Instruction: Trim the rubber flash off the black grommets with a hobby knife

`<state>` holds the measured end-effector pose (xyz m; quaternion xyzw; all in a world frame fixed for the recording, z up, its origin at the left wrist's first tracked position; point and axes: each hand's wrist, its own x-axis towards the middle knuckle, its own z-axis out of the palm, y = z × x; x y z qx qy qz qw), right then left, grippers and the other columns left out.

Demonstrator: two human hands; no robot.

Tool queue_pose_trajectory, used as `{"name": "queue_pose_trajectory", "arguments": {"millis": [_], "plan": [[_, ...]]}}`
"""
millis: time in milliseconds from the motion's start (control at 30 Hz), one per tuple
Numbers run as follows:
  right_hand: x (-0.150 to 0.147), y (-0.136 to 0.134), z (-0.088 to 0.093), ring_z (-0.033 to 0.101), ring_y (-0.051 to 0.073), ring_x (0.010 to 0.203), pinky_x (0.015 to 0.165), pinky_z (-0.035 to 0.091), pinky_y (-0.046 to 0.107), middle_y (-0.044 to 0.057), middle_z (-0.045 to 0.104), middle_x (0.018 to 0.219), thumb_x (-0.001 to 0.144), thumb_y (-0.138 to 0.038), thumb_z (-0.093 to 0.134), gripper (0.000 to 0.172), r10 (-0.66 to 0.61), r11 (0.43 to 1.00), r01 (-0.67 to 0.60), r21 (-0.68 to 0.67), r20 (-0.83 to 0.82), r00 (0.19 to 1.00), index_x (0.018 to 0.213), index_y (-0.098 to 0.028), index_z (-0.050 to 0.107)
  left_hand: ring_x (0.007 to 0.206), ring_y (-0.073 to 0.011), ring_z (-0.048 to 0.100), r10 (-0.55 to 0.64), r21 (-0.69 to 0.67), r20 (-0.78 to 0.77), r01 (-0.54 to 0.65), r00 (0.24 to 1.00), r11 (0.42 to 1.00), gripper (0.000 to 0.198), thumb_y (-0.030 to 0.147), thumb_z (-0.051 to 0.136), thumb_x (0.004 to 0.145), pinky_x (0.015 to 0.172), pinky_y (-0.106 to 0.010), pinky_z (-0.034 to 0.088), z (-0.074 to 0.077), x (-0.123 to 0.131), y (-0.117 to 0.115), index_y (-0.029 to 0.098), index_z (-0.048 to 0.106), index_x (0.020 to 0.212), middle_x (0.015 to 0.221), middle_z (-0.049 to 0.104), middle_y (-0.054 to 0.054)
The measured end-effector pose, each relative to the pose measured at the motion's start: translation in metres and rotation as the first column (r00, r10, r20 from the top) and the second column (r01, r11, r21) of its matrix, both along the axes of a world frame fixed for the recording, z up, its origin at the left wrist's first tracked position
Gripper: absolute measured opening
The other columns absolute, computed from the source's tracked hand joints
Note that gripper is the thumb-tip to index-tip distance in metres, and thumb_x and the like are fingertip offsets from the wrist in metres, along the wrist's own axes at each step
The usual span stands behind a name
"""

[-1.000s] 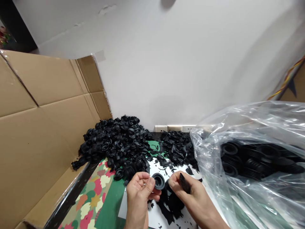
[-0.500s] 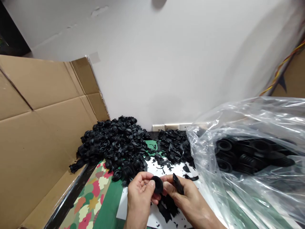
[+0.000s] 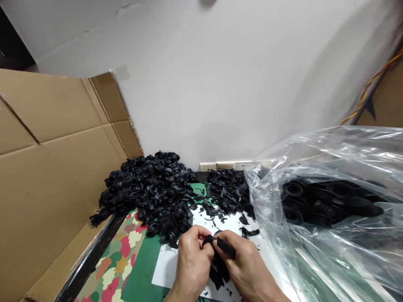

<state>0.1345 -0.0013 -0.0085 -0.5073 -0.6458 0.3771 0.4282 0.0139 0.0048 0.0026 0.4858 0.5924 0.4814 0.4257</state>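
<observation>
Both my hands are together low in the middle, over the white sheet [image 3: 165, 264]. My left hand [image 3: 195, 256] pinches a black rubber bellows boot [image 3: 208, 240], largely hidden by the fingers. Close against it, my right hand [image 3: 247, 260] is closed round a dark, pointed object [image 3: 226, 247] whose kind I cannot make out; its fingertips meet the boot. Beneath the hands lie torn black rubber scraps [image 3: 218, 274]. A heap of black bellows boots [image 3: 151, 184] is at the left, and a pile of thin rubber scraps [image 3: 229, 191] sits behind the sheet.
A clear plastic bag [image 3: 267, 197] with ribbed black boots [image 3: 324, 205] in it lies at right. Cardboard [image 3: 63, 167] stands at left. Behind are a white wall [image 3: 204, 84] and sockets [image 3: 209, 167]. Green and patterned covering [image 3: 119, 260] lies under the heap.
The boot has been turned from ring face toward me and is now mostly covered by my fingers. My hands have drawn closer together. The view has shifted slightly.
</observation>
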Motion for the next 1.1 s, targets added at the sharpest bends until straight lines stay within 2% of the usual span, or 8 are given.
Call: {"name": "queue_pose_trajectory", "arguments": {"millis": [200, 367, 500, 633, 733, 800, 1000, 1100], "plan": [[0.002, 0.001, -0.004, 0.057, 0.018, 0.056, 0.053, 0.040, 0.026, 0.004, 0.064, 0.063, 0.082, -0.024, 0.038, 0.020, 0.000, 1.000, -0.002, 0.029, 0.060, 0.998, 0.073, -0.021, 0.056, 0.043, -0.0110, 0.049, -0.028, -0.021, 0.049, 0.029, 0.998, 0.999, 0.011, 0.007, 0.063, 0.055, 0.042, -0.019, 0.034, 0.003, 0.002, 0.002, 0.017, 0.062, 0.057, 0.046, 0.054, 0.004], [0.001, 0.002, -0.007, 0.057, 0.017, 0.056, 0.052, 0.041, 0.025, 0.004, 0.063, 0.063, 0.087, -0.028, 0.035, 0.025, 0.009, 0.991, -0.019, 0.133, 0.077, 0.997, 0.072, -0.020, 0.054, 0.043, -0.0116, 0.050, -0.064, -0.001, 0.063, 0.064, 0.996, 0.998, 0.006, 0.012, 0.067, 0.058, 0.042, -0.020, 0.036, 0.006, -0.004, 0.000, 0.017, 0.064, 0.059, 0.047, 0.056, 0.003], [-0.002, 0.001, -0.021, 0.060, 0.018, 0.059, 0.054, 0.043, 0.027, 0.006, 0.063, 0.070, 0.089, -0.029, 0.033, 0.024, 0.028, 0.981, -0.065, 0.182, 0.199, 0.980, 0.078, -0.021, 0.054, 0.043, -0.0121, 0.048, -0.018, 0.031, -0.020, 0.019, 1.000, 0.999, 0.010, 0.010, 0.068, 0.055, 0.041, -0.020, 0.033, 0.005, -0.002, -0.002, 0.019, 0.063, 0.053, 0.044, 0.052, 0.004], [-0.003, 0.000, -0.027, 0.063, 0.021, 0.061, 0.055, 0.043, 0.029, 0.006, 0.067, 0.072, 0.089, -0.030, 0.031, 0.026, -0.001, 0.991, -0.037, 0.128, 0.279, 0.960, 0.084, -0.022, 0.055, 0.046, -0.0133, 0.049, 0.053, 0.072, -0.047, -0.049, 0.997, 0.996, 0.013, 0.010, 0.068, 0.056, 0.042, -0.020, 0.033, 0.003, 0.003, -0.006, 0.020, 0.063, 0.051, 0.047, 0.055, 0.003], [0.000, 0.001, -0.023, 0.064, 0.022, 0.064, 0.057, 0.044, 0.030, 0.007, 0.070, 0.074, 0.088, -0.029, 0.034, 0.026, -0.032, 0.991, 0.001, 0.133, 0.232, 0.972, 0.085, -0.021, 0.058, 0.048, -0.0135, 0.052, 0.002, 0.011, 0.068, -0.003, 0.998, 1.000, 0.006, 0.013, 0.070, 0.059, 0.044, -0.020, 0.037, 0.004, 0.002, -0.009, 0.018, 0.068, 0.061, 0.049, 0.057, 0.002], [0.002, 0.003, -0.017, 0.063, 0.021, 0.062, 0.055, 0.045, 0.029, 0.007, 0.069, 0.072, 0.086, -0.029, 0.036, 0.024, -0.045, 0.990, 0.025, 0.140, 0.147, 0.988, 0.082, -0.021, 0.059, 0.047, -0.0123, 0.053, -0.071, -0.041, 0.179, 0.080, 0.981, 0.996, 0.014, 0.017, 0.071, 0.062, 0.045, -0.020, 0.040, 0.007, -0.002, -0.012, 0.016, 0.072, 0.076, 0.050, 0.057, 0.003], [0.000, -0.003, -0.010, 0.062, 0.018, 0.057, 0.053, 0.048, 0.025, 0.004, 0.069, 0.066, 0.089, -0.034, 0.038, 0.027, 0.123, 0.987, -0.115, 0.111, -0.061, 0.991, 0.084, -0.020, 0.061, 0.055, -0.0145, 0.062, -0.149, -0.037, 0.456, 0.186, 0.878, 0.982, 0.031, 0.020, 0.079, 0.057, 0.048, -0.022, 0.048, 0.011, -0.021, -0.028, 0.015, 0.072, 0.087, 0.077, 0.069, -0.006], [-0.004, -0.010, -0.016, 0.062, 0.017, 0.057, 0.052, 0.048, 0.024, 0.003, 0.069, 0.069, 0.087, -0.032, 0.043, 0.021, 0.188, 0.973, -0.184, 0.137, -0.016, 0.982, 0.094, -0.022, 0.060, 0.042, -0.0103, 0.055, -0.153, -0.119, 0.491, 0.240, 0.857, 0.963, 0.029, 0.010, 0.077, 0.054, 0.045, -0.022, 0.046, 0.007, -0.029, -0.036, 0.016, 0.071, 0.082, 0.058, 0.065, -0.001]]}}
